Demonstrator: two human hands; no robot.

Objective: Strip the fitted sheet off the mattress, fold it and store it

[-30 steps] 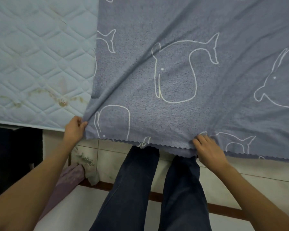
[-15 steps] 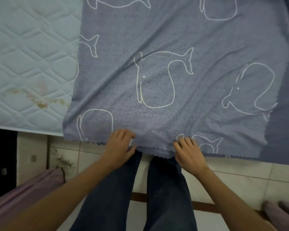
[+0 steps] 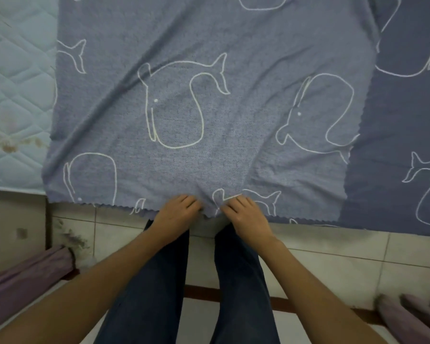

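Left hand (image 3: 178, 213): slid right along sheet (image 3: 209, 108) hem, beside right hand (image 3: 247, 216), lower centre.
Fingers (image 3: 192, 202): curled, pinched hem — likely gathering it to fold.
Mattress (image 3: 15, 95): lay bare, upper left.

Dim, even indoor light, soft shadows, slight overall blur, wide-angle bending at edges.

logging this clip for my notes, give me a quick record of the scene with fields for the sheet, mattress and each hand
sheet: blue-grey, white whale outlines, spread on the bed
mattress: pale, quilted, stained, bare at the left
left hand: holds the sheet's scalloped near edge
right hand: holds the same edge, close beside the left hand
floor: pale tiles
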